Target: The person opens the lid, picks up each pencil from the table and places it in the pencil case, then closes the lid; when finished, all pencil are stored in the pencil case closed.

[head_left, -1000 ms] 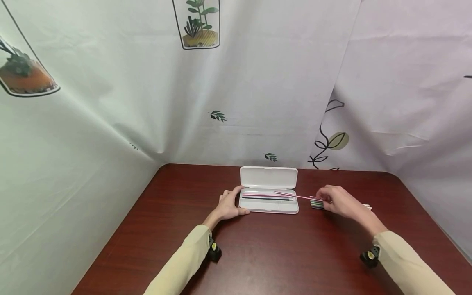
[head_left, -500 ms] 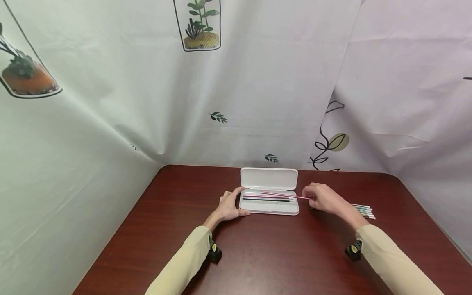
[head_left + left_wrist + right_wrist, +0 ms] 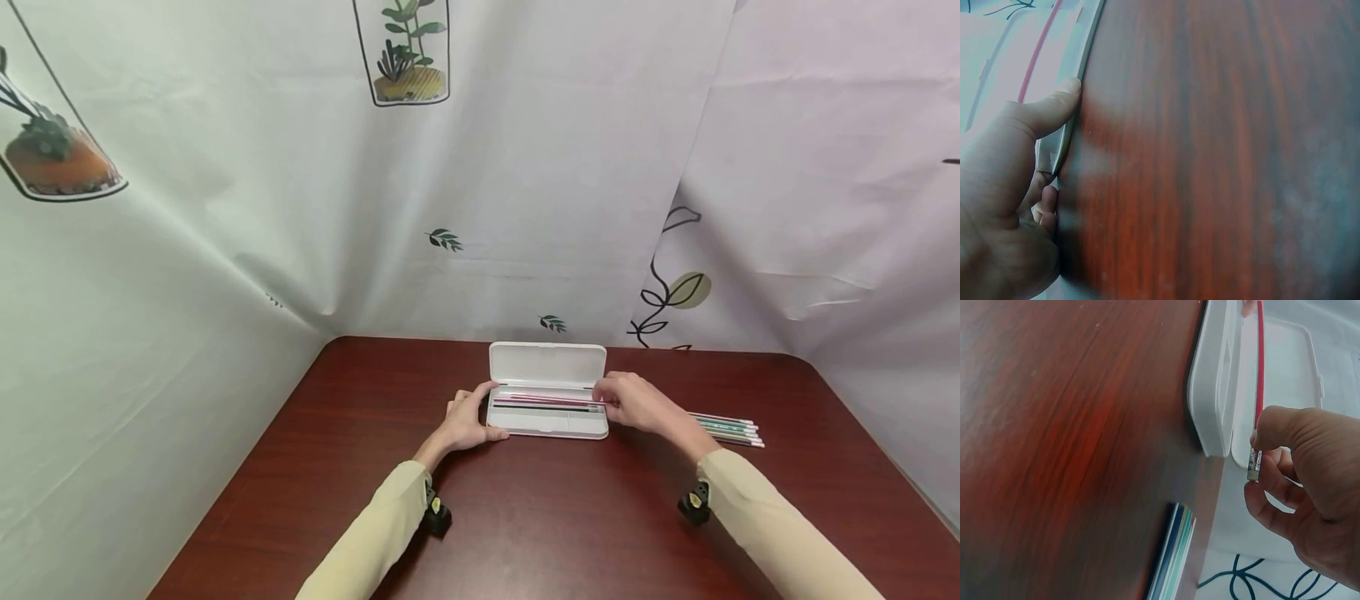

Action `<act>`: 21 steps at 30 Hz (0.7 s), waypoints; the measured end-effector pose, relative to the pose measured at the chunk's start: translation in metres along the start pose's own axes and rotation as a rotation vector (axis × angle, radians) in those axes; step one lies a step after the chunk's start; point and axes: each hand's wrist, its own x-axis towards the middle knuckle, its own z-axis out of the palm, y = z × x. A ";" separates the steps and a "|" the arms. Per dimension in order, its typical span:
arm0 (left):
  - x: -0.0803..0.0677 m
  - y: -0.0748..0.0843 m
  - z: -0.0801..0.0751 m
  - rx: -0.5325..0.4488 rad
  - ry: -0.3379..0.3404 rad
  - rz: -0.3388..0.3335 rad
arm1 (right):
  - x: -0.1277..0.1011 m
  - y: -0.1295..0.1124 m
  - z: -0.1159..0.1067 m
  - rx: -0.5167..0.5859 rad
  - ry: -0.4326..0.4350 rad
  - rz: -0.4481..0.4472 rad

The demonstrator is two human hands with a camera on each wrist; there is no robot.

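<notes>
Head view gives me the dark wood-grain counter (image 3: 525, 517), on it the smooth white plastic case (image 3: 547, 421) lying open, my left hand (image 3: 463, 422) curled around its left end, my right hand (image 3: 633, 402) pinching the slim pink pencil (image 3: 551, 399) lengthwise over the tray.

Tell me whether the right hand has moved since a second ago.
Yes. The right hand has moved left, away from the loose pencils to the right end of the case, carrying a pink pencil.
</notes>
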 end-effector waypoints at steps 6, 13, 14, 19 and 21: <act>-0.001 0.001 0.000 -0.005 -0.001 -0.003 | 0.008 -0.003 0.004 -0.001 -0.014 -0.008; 0.001 0.001 0.000 0.003 -0.002 0.004 | 0.016 -0.004 0.008 -0.016 -0.043 0.002; 0.001 0.001 0.000 0.003 -0.001 0.005 | 0.017 -0.004 0.009 -0.019 -0.045 0.002; 0.000 0.001 0.000 0.000 0.003 0.008 | 0.022 -0.006 0.012 -0.022 -0.045 0.001; 0.000 0.002 0.000 0.001 0.003 0.008 | 0.023 -0.008 0.013 -0.016 -0.048 0.007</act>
